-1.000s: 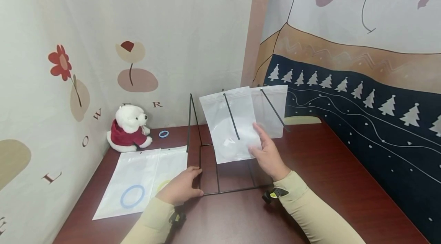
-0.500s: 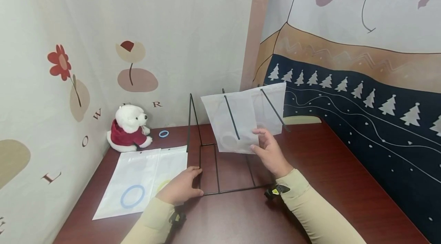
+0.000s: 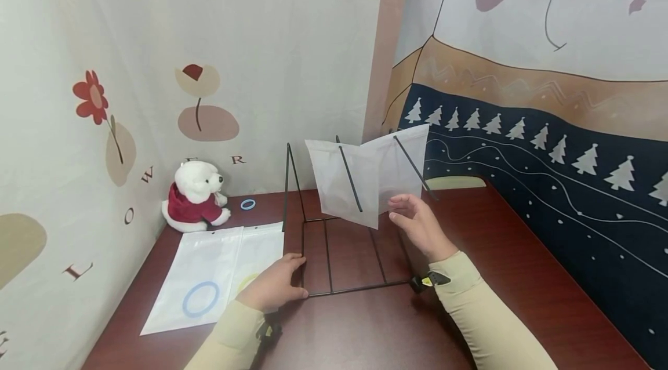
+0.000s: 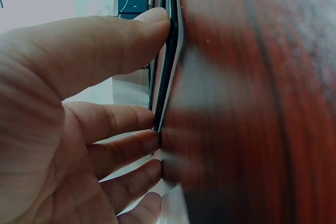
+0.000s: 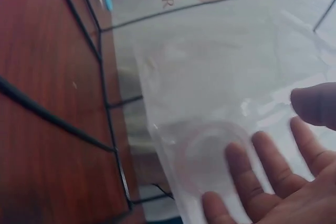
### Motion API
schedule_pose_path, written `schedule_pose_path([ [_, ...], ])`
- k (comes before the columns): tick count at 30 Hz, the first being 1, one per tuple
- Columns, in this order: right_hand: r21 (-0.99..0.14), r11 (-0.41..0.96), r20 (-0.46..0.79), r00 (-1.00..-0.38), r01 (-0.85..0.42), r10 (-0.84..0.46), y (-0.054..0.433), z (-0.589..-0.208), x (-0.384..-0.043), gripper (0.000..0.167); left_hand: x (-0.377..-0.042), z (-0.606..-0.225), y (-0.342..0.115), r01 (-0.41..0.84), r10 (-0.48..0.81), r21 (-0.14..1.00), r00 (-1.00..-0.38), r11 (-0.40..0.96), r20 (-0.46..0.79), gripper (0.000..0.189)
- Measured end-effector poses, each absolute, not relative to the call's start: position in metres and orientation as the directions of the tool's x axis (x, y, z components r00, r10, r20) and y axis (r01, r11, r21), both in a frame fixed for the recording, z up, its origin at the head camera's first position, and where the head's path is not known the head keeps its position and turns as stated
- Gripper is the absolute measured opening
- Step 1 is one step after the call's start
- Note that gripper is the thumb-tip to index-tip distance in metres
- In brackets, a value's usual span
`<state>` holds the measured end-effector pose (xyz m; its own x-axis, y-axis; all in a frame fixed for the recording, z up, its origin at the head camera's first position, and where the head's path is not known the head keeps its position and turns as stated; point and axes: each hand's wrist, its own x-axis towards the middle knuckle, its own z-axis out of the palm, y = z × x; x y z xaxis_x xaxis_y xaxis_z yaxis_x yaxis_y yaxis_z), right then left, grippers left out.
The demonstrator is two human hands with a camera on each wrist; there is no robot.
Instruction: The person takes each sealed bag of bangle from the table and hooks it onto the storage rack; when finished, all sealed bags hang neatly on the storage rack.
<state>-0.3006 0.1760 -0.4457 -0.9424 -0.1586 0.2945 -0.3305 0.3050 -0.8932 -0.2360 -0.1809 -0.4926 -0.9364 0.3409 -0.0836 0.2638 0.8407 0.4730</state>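
Note:
A black wire rack (image 3: pixel 360 287) stands on the table. Its hooks carry two whitish zip bags, one bag (image 3: pixel 326 184) on the middle hook and another bag (image 3: pixel 404 167) on the right hook; they overlap and hang at angles. With spread fingers, my left hand (image 3: pixel 273 284) touches the rack's front left corner; thumb and fingertips lie along a black rod (image 4: pixel 169 72) in the left wrist view. My right hand (image 3: pixel 420 228) holds nothing, fingers loosely bent, just below and right of the bags. A pale pinkish ring (image 5: pixel 181 156) shows through a bag in the right wrist view.
Two more flat bags lie left of the rack, one bag (image 3: pixel 177 268) with a blue ring (image 3: pixel 186 300), the other bag (image 3: pixel 266 242) with a yellow ring (image 3: pixel 246 281). Behind them sit a white plush bear (image 3: pixel 195 202) in red and a small blue ring (image 3: pixel 247 200). Printed cloths hang around the table.
My right hand has let go of the bag on the middle hook and drawn back to the right. Both bags have swung and turned on their hooks. The left hand stays put.

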Motion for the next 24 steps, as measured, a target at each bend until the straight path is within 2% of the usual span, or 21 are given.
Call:
schedule_pose_path([
  [6, -0.846, 0.471, 0.159, -0.962, -0.248, -0.22, 0.202, -0.444, -0.31, 0.039, -0.236, -0.492, -0.18, 0.254, 0.335, 0.475, -0.938, 0.842, -0.092, 0.079],
  [12, -0.775, 0.589, 0.005, -0.933, -0.231, -0.36, 0.232, -0.453, -0.318, 0.049, -0.236, -0.493, -0.181, 0.252, 0.335, 0.478, -0.937, 0.841, -0.097, 0.079],
  [18, -0.725, 0.63, -0.073, -0.878, -0.279, -0.473, 0.245, -0.462, -0.322, 0.058, -0.237, -0.494, -0.181, 0.253, 0.337, 0.487, -0.937, 0.836, -0.091, 0.078],
  [24, -0.735, 0.634, -0.143, -0.859, -0.241, -0.492, 0.245, -0.471, -0.322, 0.062, -0.237, -0.493, -0.18, 0.253, 0.339, 0.489, -0.936, 0.834, -0.094, 0.078],
])
